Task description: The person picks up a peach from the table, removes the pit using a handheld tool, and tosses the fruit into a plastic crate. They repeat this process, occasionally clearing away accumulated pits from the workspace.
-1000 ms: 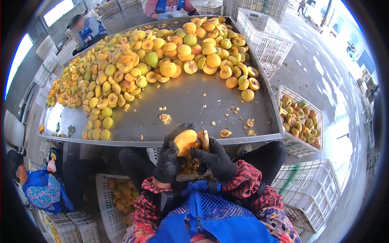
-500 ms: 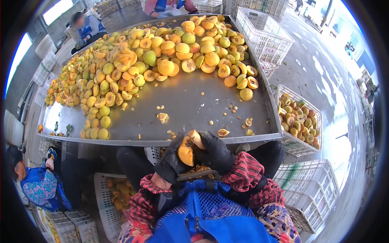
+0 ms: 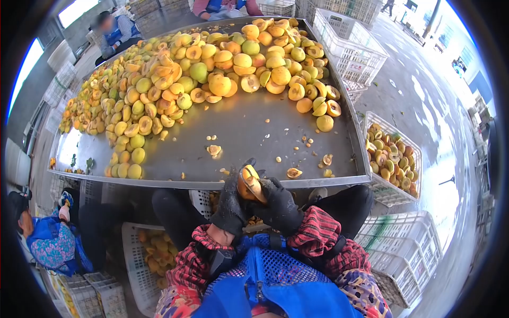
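My left hand (image 3: pixel 231 204), in a dark glove, is closed round a yellow peach (image 3: pixel 247 183) that looks cut open. My right hand (image 3: pixel 278 208), gloved too, grips the peach's right side, where a pale orange curved piece shows along the edge. Whether a tool sits in my right fingers I cannot make out. Both hands are in front of my chest, at the near rim of a metal table (image 3: pixel 212 185). On the table lies a large heap of whole and halved peaches (image 3: pixel 175 79), with pits and scraps (image 3: pixel 214 150) nearer me.
A white crate of peach halves (image 3: pixel 393 159) stands right of the table. Below it is another white crate (image 3: pixel 400 254); a crate with peaches (image 3: pixel 151 259) stands by my left leg. Stacked crates (image 3: pixel 350 47) stand at the far right corner. One person (image 3: pixel 55 238) sits at left; others are across the table.
The peach has turned upward between my hands, and the pale piece held apart on the right now lies against it. My right hand has moved slightly down.
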A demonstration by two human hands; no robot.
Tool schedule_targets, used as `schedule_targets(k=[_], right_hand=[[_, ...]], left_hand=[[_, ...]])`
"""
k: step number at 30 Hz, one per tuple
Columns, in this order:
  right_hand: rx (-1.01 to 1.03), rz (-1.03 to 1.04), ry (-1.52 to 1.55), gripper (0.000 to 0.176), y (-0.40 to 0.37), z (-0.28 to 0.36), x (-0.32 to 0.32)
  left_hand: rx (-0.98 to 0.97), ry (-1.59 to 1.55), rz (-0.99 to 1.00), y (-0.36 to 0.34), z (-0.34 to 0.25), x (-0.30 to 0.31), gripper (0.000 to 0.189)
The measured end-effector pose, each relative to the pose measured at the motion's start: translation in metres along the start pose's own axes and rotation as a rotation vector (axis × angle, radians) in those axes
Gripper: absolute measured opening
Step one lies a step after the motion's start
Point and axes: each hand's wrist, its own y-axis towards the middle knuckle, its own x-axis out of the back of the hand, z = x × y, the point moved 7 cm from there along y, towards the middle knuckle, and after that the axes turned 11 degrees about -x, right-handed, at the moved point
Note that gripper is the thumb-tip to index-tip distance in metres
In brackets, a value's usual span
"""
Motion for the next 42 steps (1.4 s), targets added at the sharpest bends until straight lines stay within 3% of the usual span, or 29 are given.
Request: schedule_targets(k=[2,3,4,6,8,11,14,20,24,27,28,33,36,40,42], right_hand=[[0.026,-0.002,0.030,0.047,-0.001,0.006,-0.001],[0.037,-0.005,0.046,0.044,-0.002,0.010,-0.001],[-0.034,0.014,0.036,0.043,-0.004,0.013,0.002],[-0.174,0.051,0.011,0.041,-0.008,0.023,0.015],[-0.261,0.195,0.079,0.036,-0.017,0.019,0.011],[-0.305,0.275,0.019,0.030,-0.027,0.015,0.000],[-0.298,0.282,-0.078,0.028,-0.028,0.017,-0.005],[-0.215,0.303,-0.096,0.022,-0.028,0.022,-0.016],[-0.212,0.350,-0.120,0.025,-0.032,0.012,-0.029],[-0.065,0.184,-0.120,0.024,-0.026,0.032,-0.021],[-0.115,0.190,-0.135,0.024,-0.024,0.030,-0.023],[-0.282,0.228,-0.287,0.027,-0.025,-0.002,-0.038],[-0.270,0.315,-0.400,0.025,-0.027,0.003,-0.038],[-0.042,0.405,-0.511,0.026,-0.038,-0.043,-0.067],[-0.088,0.406,-0.447,0.030,-0.038,-0.049,-0.069]], left_hand=[[0.076,-0.175,-0.042,0.003,0.013,0.012,0.039],[0.004,-0.062,-0.031,0.003,0.007,0.011,0.040],[-0.068,0.052,-0.020,0.001,-0.002,0.004,0.041],[-0.091,-0.061,-0.043,0.002,-0.011,0.000,0.043],[0.010,-0.515,-0.107,0.004,-0.010,-0.002,0.047],[-0.063,-0.453,-0.190,0.006,-0.013,0.001,0.050],[-0.109,-0.519,-0.162,0.005,-0.018,-0.004,0.051],[-0.206,-0.280,-0.090,0.005,-0.016,0.011,0.058],[-0.190,-0.420,-0.144,0.001,-0.017,0.005,0.056],[-0.217,-0.405,-0.170,-0.003,-0.017,0.001,0.056],[-0.219,-0.411,-0.177,-0.005,-0.019,-0.002,0.056],[-0.311,-0.184,-0.142,-0.004,-0.020,0.007,0.061],[-0.334,-0.114,-0.126,-0.005,-0.022,0.008,0.061],[-0.325,-0.089,-0.122,-0.007,-0.024,0.006,0.062],[-0.334,-0.095,-0.127,-0.006,-0.024,0.005,0.059]])
